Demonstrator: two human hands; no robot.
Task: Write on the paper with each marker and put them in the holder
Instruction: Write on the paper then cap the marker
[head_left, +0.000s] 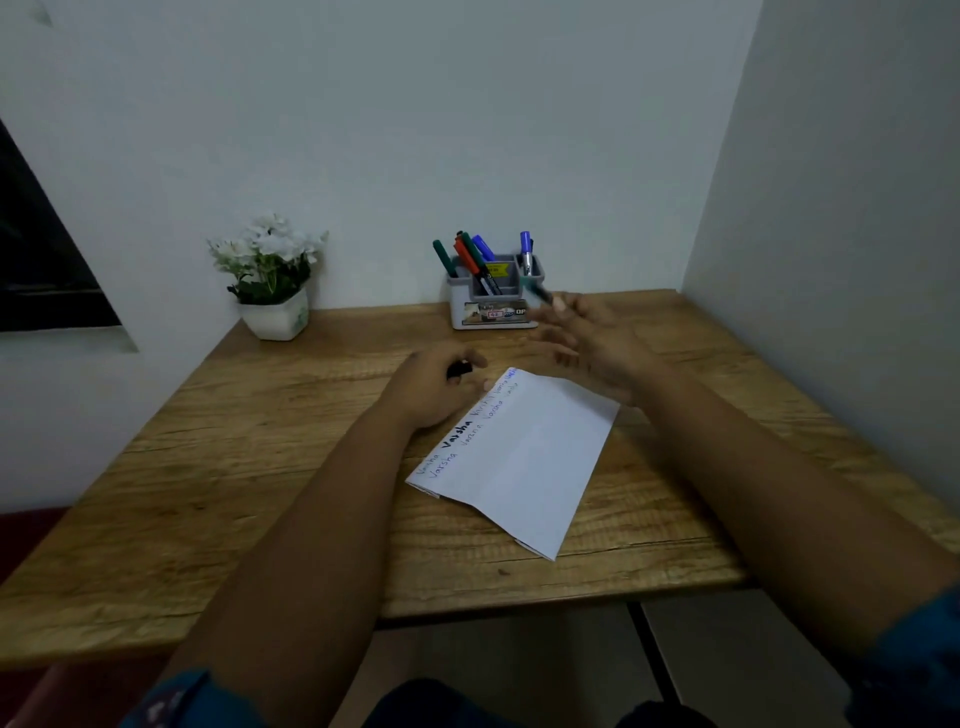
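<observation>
A white sheet of paper (524, 457) lies angled on the wooden table (260, 467), with several handwritten words along its upper left edge. My left hand (436, 387) rests at the paper's top left corner and holds a small black cap (460, 369). My right hand (592, 345) is blurred, raised above the paper's far end, and pinches a dark green marker (537, 291) whose end points at the grey holder (493, 296). Several markers, green, red, black and blue, stand in the holder.
A white pot of white flowers (272, 280) stands at the back left of the table. Walls close in behind and to the right. A dark window frame (41, 260) is on the left wall. The table's front edge runs near my forearms.
</observation>
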